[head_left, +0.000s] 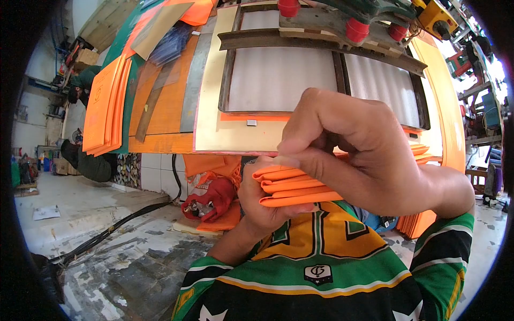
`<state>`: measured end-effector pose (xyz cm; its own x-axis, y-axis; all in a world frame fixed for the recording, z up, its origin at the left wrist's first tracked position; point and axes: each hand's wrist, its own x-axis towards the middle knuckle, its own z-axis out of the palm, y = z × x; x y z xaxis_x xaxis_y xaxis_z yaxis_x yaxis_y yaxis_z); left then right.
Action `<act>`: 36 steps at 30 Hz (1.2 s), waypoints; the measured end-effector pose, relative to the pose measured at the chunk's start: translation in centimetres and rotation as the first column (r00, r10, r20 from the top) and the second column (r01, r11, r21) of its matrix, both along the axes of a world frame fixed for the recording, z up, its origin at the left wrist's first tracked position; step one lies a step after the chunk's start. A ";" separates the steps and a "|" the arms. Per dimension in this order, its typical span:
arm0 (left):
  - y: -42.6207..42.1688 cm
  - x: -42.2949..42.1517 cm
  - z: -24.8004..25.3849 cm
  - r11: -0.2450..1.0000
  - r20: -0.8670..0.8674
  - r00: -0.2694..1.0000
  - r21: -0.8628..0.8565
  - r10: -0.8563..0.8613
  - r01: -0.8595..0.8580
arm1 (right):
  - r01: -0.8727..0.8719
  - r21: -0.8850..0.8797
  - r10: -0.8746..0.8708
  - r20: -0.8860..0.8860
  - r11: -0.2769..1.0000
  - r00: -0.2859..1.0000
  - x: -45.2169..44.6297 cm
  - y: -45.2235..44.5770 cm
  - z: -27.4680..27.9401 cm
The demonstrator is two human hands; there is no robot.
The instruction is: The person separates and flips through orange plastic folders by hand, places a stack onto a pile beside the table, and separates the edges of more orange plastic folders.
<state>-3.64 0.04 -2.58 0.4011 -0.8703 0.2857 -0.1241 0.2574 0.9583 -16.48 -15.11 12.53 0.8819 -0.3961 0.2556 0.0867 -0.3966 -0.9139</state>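
Several folded orange pieces [300, 187], like soft bags or sheets, are stacked in front of my chest. Their rounded folds face left. My left hand [254, 195] is closed around the left end of this stack, fingers below and thumb near the top. Over the top of the stack, my right hand [358, 150] is closed, with its bent index finger meeting the thumb by the upper folded edge. Whatever lies between those fingertips, if anything, is too small or hidden to tell. The right hand covers much of the stack's right part.
A worktable holds a metal frame [227, 80] with white panels and a heavy green machine base [348, 13]. A printed orange stack [107, 107] sits at the table's left end. Below lies a red bag [211, 200]. A black cable [115, 227] crosses the floor. Another person [88, 160] crouches left.
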 end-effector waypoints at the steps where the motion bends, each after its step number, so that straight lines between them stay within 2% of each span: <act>1: 0.0 0.0 -0.1 1.000 -0.010 1.000 -0.011 0.000 0.000 | 0.005 -0.031 -0.005 -0.003 0.999 1.000 0.1 0.0 0.1; 6: 0.0 0.0 0.4 0.999 -0.023 1.000 -0.045 0.007 -0.008 | -0.001 -0.169 0.005 0.020 0.986 1.000 0.4 -0.2 0.1; 9: 0.0 0.3 0.6 0.998 0.037 0.999 -0.049 -0.033 0.035 | -0.021 -0.247 0.039 0.068 0.969 0.997 0.7 0.0 -0.4; 12: 0.0 0.2 0.9 0.996 0.018 0.998 -0.057 -0.060 0.061 | -0.015 -0.257 0.036 0.077 0.966 0.996 0.7 0.1 -0.2; 14: -0.1 -0.1 1.2 0.998 -0.111 0.993 -0.054 -0.044 0.039 | -0.015 -0.211 0.014 -0.005 0.977 1.000 0.6 0.3 0.2; 17: -0.2 0.3 0.0 0.997 -0.026 0.999 -0.063 -0.047 0.045 | 0.013 -0.186 -0.017 -0.019 0.982 1.000 0.5 0.4 0.2; 21: -0.5 0.5 0.8 0.998 0.019 0.998 -0.018 -0.059 0.060 | 0.025 -0.168 -0.018 0.043 0.985 0.999 0.2 0.0 -0.2; 24: -1.3 0.4 1.6 0.997 0.053 0.999 -0.079 -0.004 0.008 | 0.076 -0.163 -0.062 0.090 0.984 0.994 -0.3 -0.3 0.5; 26: -1.2 0.7 1.0 0.995 -0.087 0.993 -0.059 0.073 -0.079 | 0.140 -0.282 -0.108 0.126 0.949 0.986 -0.9 -0.8 1.7; 27: -1.3 0.6 0.9 0.996 -0.095 0.994 -0.066 0.052 -0.058 | 0.169 -0.323 -0.130 0.136 0.931 0.982 -1.3 -1.1 2.4; 29: -1.3 0.4 0.9 0.979 -0.219 0.966 -0.120 0.137 -0.166 | 0.260 -0.300 -0.211 0.187 0.918 0.959 -2.4 -1.8 3.1; 31: -1.0 1.3 0.1 0.985 -0.212 0.971 -0.099 0.115 -0.138 | 0.391 -0.273 -0.323 0.263 0.879 0.909 -3.7 -2.8 3.3; 32: -1.1 1.9 -0.2 0.987 -0.192 0.974 -0.080 0.123 -0.141 | 0.028 -0.103 -0.010 0.178 0.994 0.984 -7.2 -7.4 4.3; 33: -1.6 2.1 -0.3 0.991 -0.200 0.976 -0.084 0.085 -0.104 | 0.136 -0.029 -0.126 0.227 0.990 0.966 -9.3 -7.9 4.2; 34: -1.7 2.4 -0.2 0.990 -0.141 0.983 -0.055 0.118 -0.127 | 0.236 0.051 -0.241 0.272 0.970 0.932 -11.3 -8.3 4.1; 35: -1.8 2.9 -0.1 0.988 -0.078 0.985 -0.027 0.151 -0.153 | 0.720 0.076 -0.686 0.386 0.690 0.617 -11.1 -5.4 2.6; 36: -1.7 3.5 -0.5 0.992 -0.077 0.989 0.007 0.123 -0.123 | 0.759 0.086 -0.715 0.417 0.646 0.561 -12.4 -5.6 2.1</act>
<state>-0.14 -1.66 -3.12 0.5263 -0.8133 0.2481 -0.0802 0.2430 0.9667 -28.84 -20.71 14.63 0.1100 -0.8179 0.5648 0.0495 -0.5630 -0.8250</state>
